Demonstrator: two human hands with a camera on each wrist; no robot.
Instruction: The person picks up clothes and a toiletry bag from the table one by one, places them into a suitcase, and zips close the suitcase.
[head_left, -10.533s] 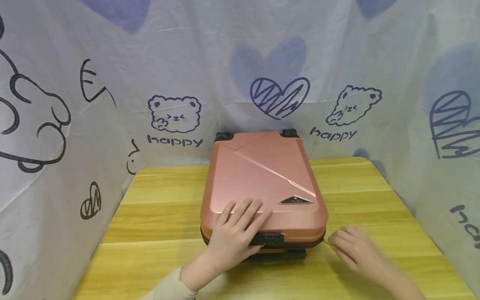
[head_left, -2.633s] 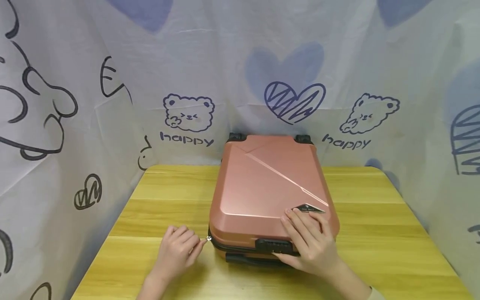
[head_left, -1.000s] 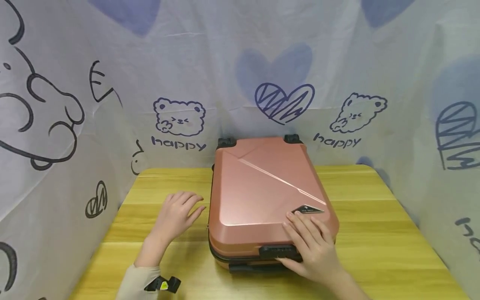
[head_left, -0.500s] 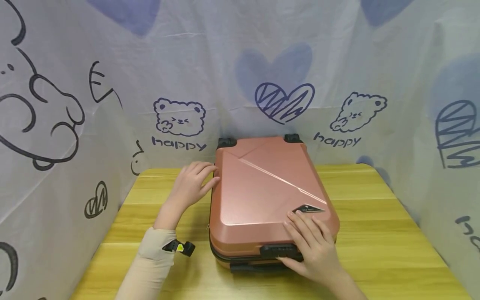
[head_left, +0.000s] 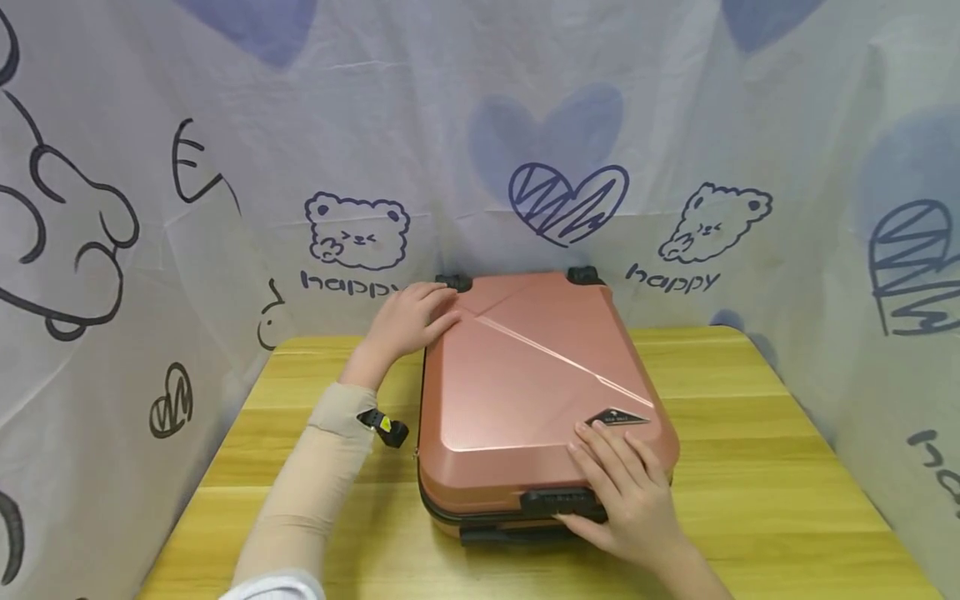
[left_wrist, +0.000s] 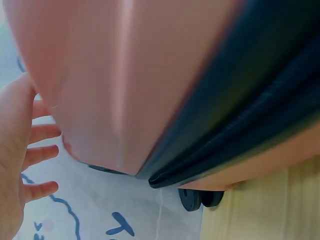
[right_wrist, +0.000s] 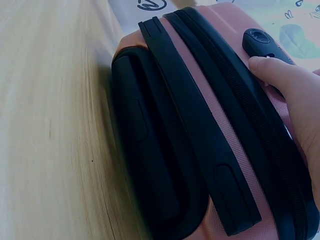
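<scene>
A pink hard-shell suitcase (head_left: 532, 358) lies flat on the table, its wheels (head_left: 583, 276) toward the back. My left hand (head_left: 408, 321) is at the far left corner of the lid; in the left wrist view its fingers (left_wrist: 42, 156) are spread beside the shell, the thumb touching it. My right hand (head_left: 630, 508) rests on the front right of the lid with straight fingers. Its thumb touches the black lock (right_wrist: 257, 42) above the zipper (right_wrist: 235, 90). A small zip pull (head_left: 416, 455) hangs at the left side. Whether the zipper is undone cannot be seen.
The yellow wood-grain table (head_left: 750, 467) extends on both sides of the suitcase. A white cloth (head_left: 360, 100) printed with hearts and bears hangs close behind the wheels and down both sides. A black strap (head_left: 384, 427) is around my left wrist.
My left hand has released the zip pull and moved back along the left side to the far corner. Earlier, my right hand was at the front right corner; now it rests on the lid.
</scene>
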